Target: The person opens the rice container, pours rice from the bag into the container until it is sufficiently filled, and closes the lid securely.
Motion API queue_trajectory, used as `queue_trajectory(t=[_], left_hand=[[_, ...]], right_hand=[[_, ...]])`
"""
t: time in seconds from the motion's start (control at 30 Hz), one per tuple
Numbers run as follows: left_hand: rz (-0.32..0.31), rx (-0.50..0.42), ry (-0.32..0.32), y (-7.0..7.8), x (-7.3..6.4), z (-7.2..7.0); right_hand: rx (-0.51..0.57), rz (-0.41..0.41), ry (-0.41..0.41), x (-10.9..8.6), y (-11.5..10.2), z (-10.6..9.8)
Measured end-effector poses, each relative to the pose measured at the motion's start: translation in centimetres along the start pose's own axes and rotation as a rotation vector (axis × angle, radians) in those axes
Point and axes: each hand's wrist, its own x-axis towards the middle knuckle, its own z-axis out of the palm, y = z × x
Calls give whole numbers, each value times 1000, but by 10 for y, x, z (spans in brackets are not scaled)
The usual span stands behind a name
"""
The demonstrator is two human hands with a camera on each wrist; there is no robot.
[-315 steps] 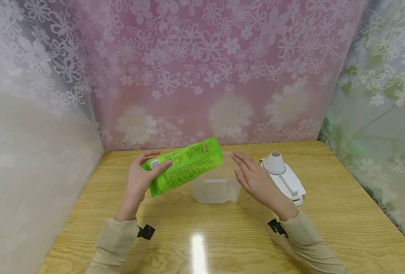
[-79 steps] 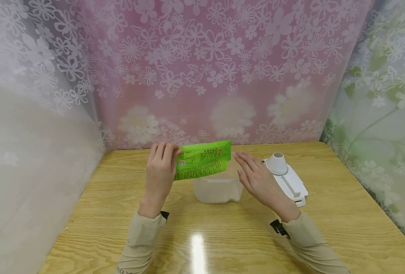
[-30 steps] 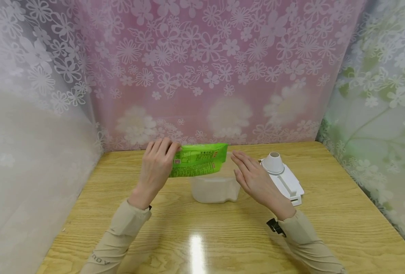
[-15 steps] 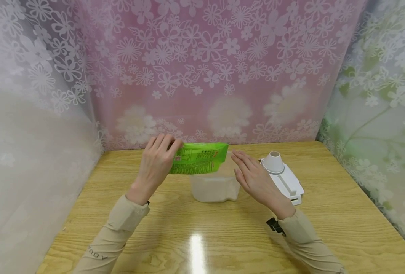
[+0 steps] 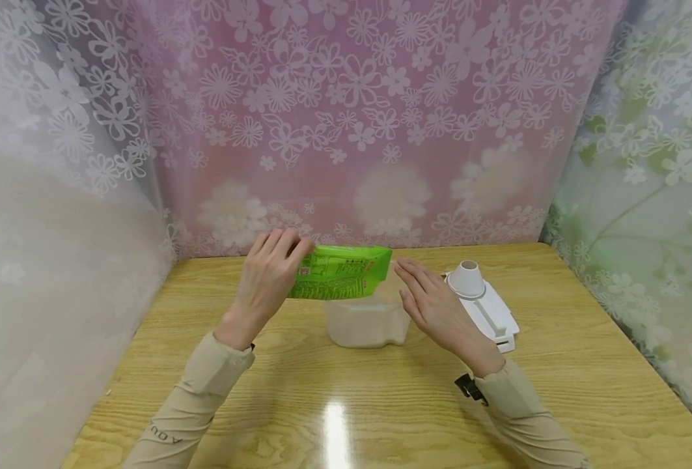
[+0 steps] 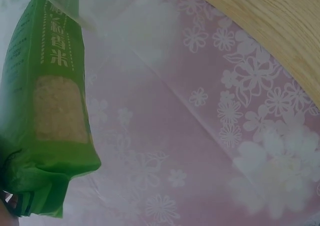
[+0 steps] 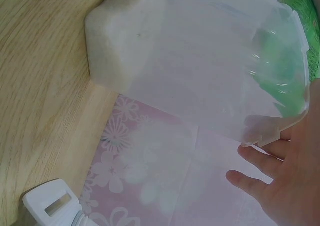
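Observation:
A green printed rice bag (image 5: 342, 272) lies nearly level over a translucent plastic container (image 5: 364, 327), with its free end at the container's opening. My left hand (image 5: 266, 277) grips the bag's other end from above. The left wrist view shows a clear window with pale grains in the bag (image 6: 55, 108). Straight fingers of my right hand (image 5: 438, 311) touch the container's rim at its right side. Through the wall of the container (image 7: 190, 55), in the right wrist view, whitish contents show at the bottom. The bag's open end is partly hidden.
Right of my right hand lies a white lid-like plate (image 5: 500, 316) with a white cone-shaped part (image 5: 467, 280) at its far end. A flowered curtain (image 5: 334, 130) hangs along the back of the wooden table (image 5: 287, 404).
My left hand has turned over the bag's end, where its thumb lay on the face before. The bag has moved right and levelled, and looks flatter. The container looks cloudier. My right hand stays put.

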Motion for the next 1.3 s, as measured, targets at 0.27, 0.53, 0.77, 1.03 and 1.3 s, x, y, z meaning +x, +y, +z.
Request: queue_trajectory(t=[0.27, 0.53, 0.77, 1.03, 1.3], left_hand=[[38, 16, 3, -1, 3, -2], [65, 35, -2, -2, 3, -2], [80, 40, -8, -2, 5, -3], [92, 37, -12, -4, 7, -3], [104, 11, -5, -5, 8, -2]], right_hand=[[2, 10, -14, 1, -1, -1], [-1, 2, -7, 1, -1, -2], [-5, -6, 4, 1, 0, -1], [3, 5, -9, 1, 0, -2], [11, 1, -2, 2, 0, 0]])
